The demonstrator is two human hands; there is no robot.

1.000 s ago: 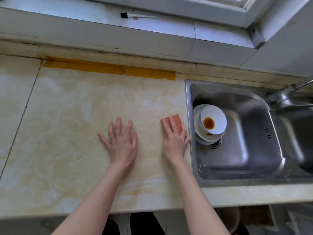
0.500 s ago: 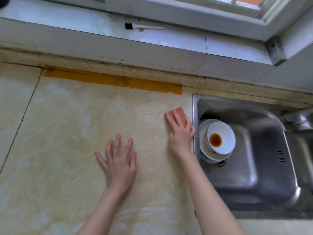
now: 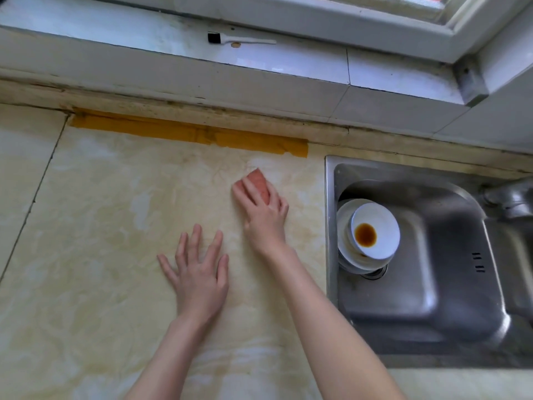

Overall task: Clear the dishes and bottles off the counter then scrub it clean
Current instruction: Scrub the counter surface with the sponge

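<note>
Head view: we're on the scrub, sponge under the right hand, dishes off the table.
Our right hand [image 3: 264,217] lies flattened over the reddish sponge [image 3: 258,184], fingers fairly straight, pressing it to the table [image 3: 86,255]. The left hand [image 3: 199,272] is spread flat on the table, holding nothing, nearer to us and just left. The sponge's far end pokes out past the right fingertips. Its long axis runs away from us, tipped slightly left, pointing at the orange tape strip [image 3: 187,134] along the back edge. Stacked dishes [image 3: 372,235] rest in the sink [image 3: 432,298] to the right. We judge the next stroke goes ahead or left along that axis, and the right hand is placed to drive it.
</note>
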